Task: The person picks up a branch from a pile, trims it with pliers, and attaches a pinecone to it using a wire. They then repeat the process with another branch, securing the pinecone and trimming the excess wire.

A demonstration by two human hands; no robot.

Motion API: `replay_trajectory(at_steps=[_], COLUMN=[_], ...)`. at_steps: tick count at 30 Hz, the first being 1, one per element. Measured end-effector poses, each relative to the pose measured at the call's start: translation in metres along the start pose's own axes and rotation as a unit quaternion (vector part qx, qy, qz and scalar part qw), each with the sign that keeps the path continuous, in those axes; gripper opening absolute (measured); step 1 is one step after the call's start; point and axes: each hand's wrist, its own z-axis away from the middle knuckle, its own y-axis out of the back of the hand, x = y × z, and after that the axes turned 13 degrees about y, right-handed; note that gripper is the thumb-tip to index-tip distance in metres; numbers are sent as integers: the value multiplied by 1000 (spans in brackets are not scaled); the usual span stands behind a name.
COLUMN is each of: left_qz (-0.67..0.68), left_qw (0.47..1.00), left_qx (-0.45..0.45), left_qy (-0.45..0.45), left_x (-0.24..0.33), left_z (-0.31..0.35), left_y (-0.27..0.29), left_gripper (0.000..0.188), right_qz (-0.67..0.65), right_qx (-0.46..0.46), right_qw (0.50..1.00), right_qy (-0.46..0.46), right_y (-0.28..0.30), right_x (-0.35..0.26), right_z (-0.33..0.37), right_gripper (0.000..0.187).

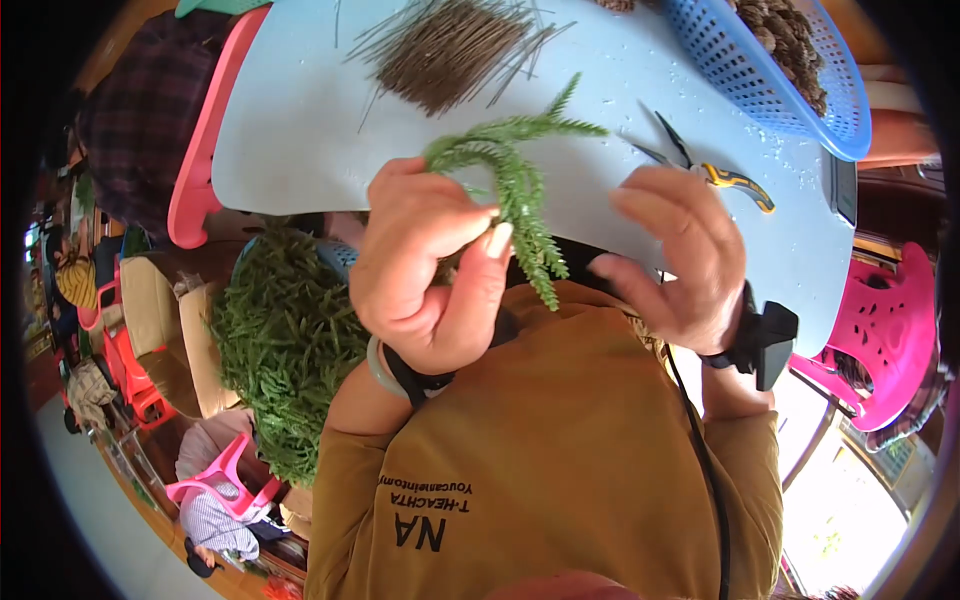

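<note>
My left hand (425, 270) pinches a green artificial pine sprig (515, 185) between thumb and forefinger, over the near edge of the table. The sprig's needled branches bend down to the right, and one tip points up and away. My right hand (685, 255) is apart from the sprig, its fingers curved and the thumb separate, with nothing seen in it. Just beyond the right hand, long-nose pliers (715, 172) with yellow and black handles lie on the table, jaws spread. A pile of thin brown stems (455, 55) lies at the far side.
The light blue table (300, 130) carries a blue plastic basket (770, 110) of pine cones (785, 50) at the far right. A heap of green sprigs (290, 340) stands on my left, near cardboard boxes (165, 310). Pink chairs (885, 340) flank the table; other people sit at the left.
</note>
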Motion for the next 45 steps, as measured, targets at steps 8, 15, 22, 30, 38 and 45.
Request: replay_trajectory(at_steps=[8, 15, 22, 30, 38, 45], left_qz=[-22, -136, -208, -271, -289, -288], left_qw=[998, 986, 968, 936, 912, 904], left_qx=[45, 31, 51, 130, 185, 200], left_qy=[-37, -88, -129, -184, -224, -244], left_x=[0, 5, 7, 4, 1, -4], left_z=[-6, -2, -3, -3, -5, -7], left_y=[-4, 10, 19, 9, 5, 3], left_gripper=[17, 21, 20, 14, 17, 19], right_qz=[280, 243, 186, -145, -217, -213], right_qx=[-148, -169, -155, -24, -52, -73], right_qw=[931, 943, 954, 969, 961, 966], right_qy=[-178, -151, -176, -198, -162, -127], right_y=[59, 61, 65, 50, 29, 23], right_x=[23, 23, 15, -32, -38, -37], right_z=[61, 57, 46, 22, 15, 16], right_gripper=[46, 39, 35, 39, 46, 44])
